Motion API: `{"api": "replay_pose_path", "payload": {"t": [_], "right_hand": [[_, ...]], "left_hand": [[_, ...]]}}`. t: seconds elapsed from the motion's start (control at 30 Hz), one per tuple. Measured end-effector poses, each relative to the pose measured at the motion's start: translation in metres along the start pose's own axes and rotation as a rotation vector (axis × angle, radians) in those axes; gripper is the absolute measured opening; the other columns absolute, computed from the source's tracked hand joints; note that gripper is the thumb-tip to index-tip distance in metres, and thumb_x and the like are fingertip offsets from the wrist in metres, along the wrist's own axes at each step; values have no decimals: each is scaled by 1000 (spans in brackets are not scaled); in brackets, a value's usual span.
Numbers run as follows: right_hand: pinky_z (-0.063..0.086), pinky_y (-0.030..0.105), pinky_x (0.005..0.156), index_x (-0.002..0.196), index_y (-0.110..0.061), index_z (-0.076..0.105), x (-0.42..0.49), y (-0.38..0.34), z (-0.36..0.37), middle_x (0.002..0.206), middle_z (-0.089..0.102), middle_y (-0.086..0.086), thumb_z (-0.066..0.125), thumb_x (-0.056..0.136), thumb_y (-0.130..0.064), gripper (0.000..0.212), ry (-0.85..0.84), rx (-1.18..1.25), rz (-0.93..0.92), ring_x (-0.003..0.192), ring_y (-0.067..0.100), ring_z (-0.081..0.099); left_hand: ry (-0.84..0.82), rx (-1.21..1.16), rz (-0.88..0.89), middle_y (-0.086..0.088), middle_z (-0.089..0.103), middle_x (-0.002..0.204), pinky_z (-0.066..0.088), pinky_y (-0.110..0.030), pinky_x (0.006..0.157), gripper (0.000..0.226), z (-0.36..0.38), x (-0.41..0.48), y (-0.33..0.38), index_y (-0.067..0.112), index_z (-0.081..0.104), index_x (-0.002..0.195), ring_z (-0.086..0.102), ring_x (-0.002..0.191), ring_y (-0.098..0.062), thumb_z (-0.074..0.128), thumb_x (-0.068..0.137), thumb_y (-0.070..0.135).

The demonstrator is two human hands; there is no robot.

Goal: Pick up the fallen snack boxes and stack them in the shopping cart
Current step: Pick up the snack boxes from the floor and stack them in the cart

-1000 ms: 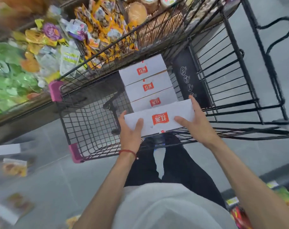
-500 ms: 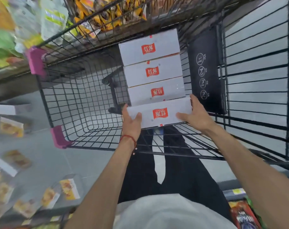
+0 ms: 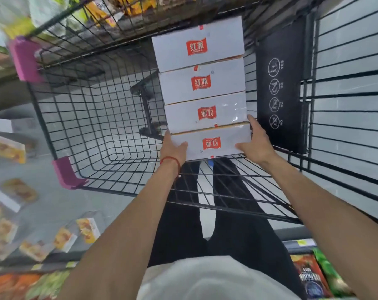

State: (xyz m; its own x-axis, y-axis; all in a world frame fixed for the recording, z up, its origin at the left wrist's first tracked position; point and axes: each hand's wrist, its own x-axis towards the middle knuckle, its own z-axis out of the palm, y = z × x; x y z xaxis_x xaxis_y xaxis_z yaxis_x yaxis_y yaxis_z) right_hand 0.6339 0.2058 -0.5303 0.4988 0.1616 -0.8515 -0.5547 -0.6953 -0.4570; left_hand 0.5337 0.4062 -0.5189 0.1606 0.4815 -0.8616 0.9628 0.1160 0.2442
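While the black wire shopping cart point(image 3: 86, 118) stands on the grey floor point(image 3: 38, 176) and fills most of the view, blurred snack packs point(image 3: 43, 9) line a shelf beyond its far rim. A black panel point(image 3: 281, 83) printed with four round symbols hangs inside the cart at its right side. Just beside this panel, four white boxes with red labels form one row inside the cart, running from the far wall to the near wall, each touching the next. The far box point(image 3: 197, 46) and the second box point(image 3: 202, 82) show their labels upright. The third box point(image 3: 206, 113) and the near box point(image 3: 211, 146) show theirs inverted. Whether the row rests flat on the cart bottom cannot be told. The near box sits against the near wall of the cart and is held at both ends. The left hand point(image 3: 174, 148) grips its left end, with the thumb over the top face and the fingers hidden behind the end. The right hand point(image 3: 258, 144) grips its right end, thumb on the top face and index finger stretched along the end up to the third box. Several fallen boxes point(image 3: 88, 229) with yellow and orange print lie scattered on the floor to the left of the cart, well apart from it. Pink bumpers point(image 3: 65, 173) cap the cart's left corners. A red cord point(image 3: 170, 160) circles the left wrist.
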Motion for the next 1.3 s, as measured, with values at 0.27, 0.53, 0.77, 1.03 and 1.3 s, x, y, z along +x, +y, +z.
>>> {"api": "replay_pose_path", "payload": {"t": [0.27, 0.53, 0.77, 1.03, 1.3], "right_hand": [[52, 39, 105, 148, -26, 39, 6, 3, 11, 131, 58, 0, 64, 87, 17, 79, -1, 74, 15, 124, 20, 56], [53, 39, 104, 150, -23, 46, -21, -10, 11, 134, 54, 0, 57, 91, 14, 70, 85, 52, 66, 127, 23, 54], [48, 31, 99, 148, -15, 49, -81, -27, 24, 146, 54, 4, 57, 98, 1, 53, 129, 146, 26, 129, 22, 54], [46, 11, 74, 139, -19, 58, -150, -38, 46, 129, 65, 1, 56, 101, -11, 39, 142, 175, -124, 108, 9, 64], [46, 4, 77, 119, -27, 66, -196, -34, 52, 119, 71, -5, 59, 100, -3, 31, 52, 163, -402, 104, 6, 65]], "left_hand": [[30, 31, -9, -9, 58, 132, 39, -24, 88, 52, 6, 8, 4, 13, 39, 143, 56, 121, -26, 53, 95, 1], [-66, 82, 129, -1, 60, 123, 50, -33, 98, 51, -26, -6, 5, 18, 50, 138, 59, 112, -22, 48, 92, -3], [-149, 38, 246, 0, 63, 127, 53, -31, 95, 42, -66, -35, -2, 21, 54, 132, 62, 115, -22, 51, 94, 3], [-130, -71, 354, 3, 62, 123, 43, -28, 96, 24, -107, -74, -16, 26, 59, 122, 58, 115, -16, 56, 99, 17], [-19, -375, 385, -5, 64, 128, 47, -37, 106, 21, -128, -135, -56, 20, 60, 122, 63, 116, -20, 56, 102, 19]]}}
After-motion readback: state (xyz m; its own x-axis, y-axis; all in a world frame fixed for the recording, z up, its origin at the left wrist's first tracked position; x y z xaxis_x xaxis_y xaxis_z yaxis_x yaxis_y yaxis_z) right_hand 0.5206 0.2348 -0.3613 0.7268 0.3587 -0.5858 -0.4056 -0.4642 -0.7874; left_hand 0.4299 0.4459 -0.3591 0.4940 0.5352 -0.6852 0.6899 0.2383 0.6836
